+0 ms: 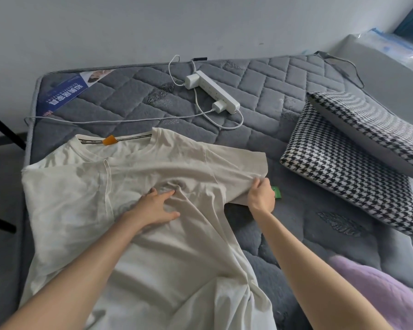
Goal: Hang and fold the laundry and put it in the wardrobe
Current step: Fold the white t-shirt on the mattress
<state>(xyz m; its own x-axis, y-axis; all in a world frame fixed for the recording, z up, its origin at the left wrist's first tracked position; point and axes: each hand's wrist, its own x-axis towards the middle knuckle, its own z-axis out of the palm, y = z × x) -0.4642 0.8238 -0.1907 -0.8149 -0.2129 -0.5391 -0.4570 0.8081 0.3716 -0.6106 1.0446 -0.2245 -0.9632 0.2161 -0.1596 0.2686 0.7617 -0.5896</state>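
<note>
Across the near-left half of the bare grey quilted mattress (pixel 260 96) a white T-shirt (pixel 153 246) lies spread, collar toward the far wall, its left edge reaching the mattress edge and hem trailing toward the camera. It looks thin, limp and light, likely to wrinkle and slide on itself instead of holding a crease, so it is best taken by seams and hems: sleeve cuff, shoulder, bottom edge. To the right two houndstooth pillows (pixel 348 167) are stacked, and a lilac cloth (pixel 377 289) bunches at the near right; between them and the shirt is a bare strip, enough room, I judge, for folding the sleeve inward. Beyond the collar, apart from it, a white power strip (pixel 215 91) and its cables lie in the way of any push forward. The left hand (pixel 155 206) presses flat, fingers spread, on the chest. The right hand (pixel 261 194) pinches the right sleeve's cuff, just beside a small green object (pixel 277 192).
</note>
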